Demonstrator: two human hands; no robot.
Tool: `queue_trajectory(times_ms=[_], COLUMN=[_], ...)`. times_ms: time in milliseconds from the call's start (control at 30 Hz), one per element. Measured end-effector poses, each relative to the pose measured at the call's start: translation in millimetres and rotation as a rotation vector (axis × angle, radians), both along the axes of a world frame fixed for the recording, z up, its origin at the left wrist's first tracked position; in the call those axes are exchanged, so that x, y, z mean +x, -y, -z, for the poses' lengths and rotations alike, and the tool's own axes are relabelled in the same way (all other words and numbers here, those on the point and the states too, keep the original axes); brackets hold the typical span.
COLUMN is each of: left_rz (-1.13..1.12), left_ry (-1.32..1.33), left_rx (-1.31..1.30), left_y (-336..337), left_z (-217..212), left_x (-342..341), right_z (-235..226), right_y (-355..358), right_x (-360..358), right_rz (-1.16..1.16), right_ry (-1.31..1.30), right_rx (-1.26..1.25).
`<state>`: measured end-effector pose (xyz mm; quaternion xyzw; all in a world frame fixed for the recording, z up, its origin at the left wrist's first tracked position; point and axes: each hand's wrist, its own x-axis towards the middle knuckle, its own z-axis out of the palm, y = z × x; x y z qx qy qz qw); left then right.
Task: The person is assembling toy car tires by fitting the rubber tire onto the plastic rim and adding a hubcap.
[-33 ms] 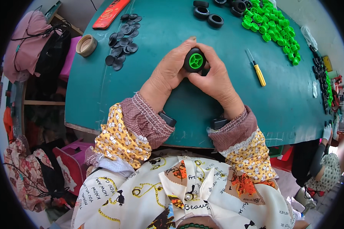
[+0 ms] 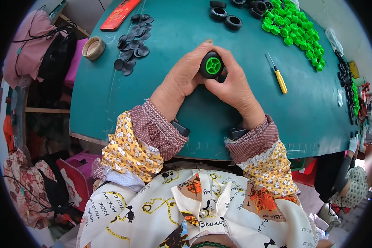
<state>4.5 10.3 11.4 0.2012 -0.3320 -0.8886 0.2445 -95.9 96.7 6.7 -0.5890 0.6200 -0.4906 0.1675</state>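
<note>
Over the middle of the green table [image 2: 153,124] I hold a toy wheel [image 2: 213,66], a black tyre with a green spoked hub facing up. My left hand [image 2: 185,71] grips it from the left, its thumb partly hidden. From the right, my right hand [image 2: 232,82] closes round it with thumb and fingers. Some fingertips are hidden behind the tyre. To the left lie several black discs [image 2: 135,44] in a loose heap. A screwdriver [image 2: 280,80] with a yellow handle rests right of my hands.
Green wheel hubs [image 2: 295,33] are piled at the far right, beside black tyres [image 2: 233,22]. A round tape roll [image 2: 94,48] and a red packet [image 2: 120,15] lie at the left. Another person [image 2: 351,182] is at the right edge. Bags [image 2: 35,49] hang at the left.
The wheel and my right hand have shifted very slightly to the right. My grip on it looks the same.
</note>
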Motion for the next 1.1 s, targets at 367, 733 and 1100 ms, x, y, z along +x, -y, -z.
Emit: queue_trajectory(times_ms=[367, 733, 1100], left_rz=[0.033, 0.035, 0.061], left_ry=[-0.087, -0.048, -0.059], left_rx=[0.029, 0.102, 0.188], left_y=[4, 10, 2], left_z=[3, 8, 2], left_x=[3, 4, -1], right_z=[-7, -11, -7], right_y=[2, 2, 0], right_x=[4, 8, 7], right_rz=[0.049, 0.052, 0.037], right_ry=[0.204, 0.089, -0.031], right_rx=[0.126, 0.069, -0.07])
